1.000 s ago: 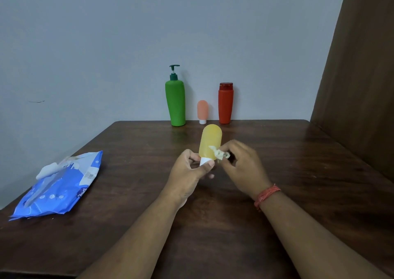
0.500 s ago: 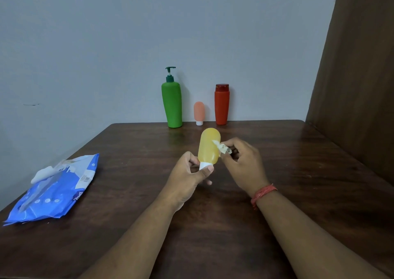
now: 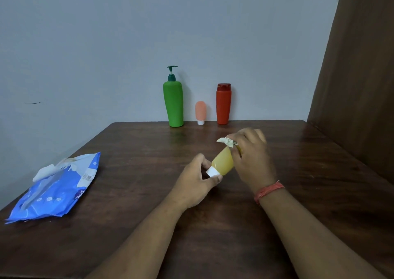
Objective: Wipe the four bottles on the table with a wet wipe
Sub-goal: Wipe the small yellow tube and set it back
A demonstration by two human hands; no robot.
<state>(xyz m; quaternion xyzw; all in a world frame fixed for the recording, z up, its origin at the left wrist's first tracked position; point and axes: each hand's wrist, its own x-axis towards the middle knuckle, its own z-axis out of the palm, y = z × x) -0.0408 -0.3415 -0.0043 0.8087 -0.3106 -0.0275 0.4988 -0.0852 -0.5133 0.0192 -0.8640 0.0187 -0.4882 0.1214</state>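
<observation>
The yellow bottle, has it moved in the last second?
Yes. The yellow bottle has tipped rightward, its top now below the red bottle rather than the peach one.

In my left hand (image 3: 197, 179): yellow bottle (image 3: 222, 162), translucent amber-yellow body, white cap (image 3: 212, 171). In my right hand (image 3: 251, 157): wet wipe (image 3: 227, 141), off-white, crumpled. On my right wrist: wristband (image 3: 269, 190), orange-red thread. Beyond both hands: green bottle (image 3: 173, 103) with dark green pump; small tube (image 3: 200, 111), peach-pink with white cap; red bottle (image 3: 223, 104), orange-red with darker red cap. Left of my left hand: wipe pack (image 3: 57, 188), blue with white dots and white label. Bench (image 3: 128, 214): dark brown wood grain.
</observation>
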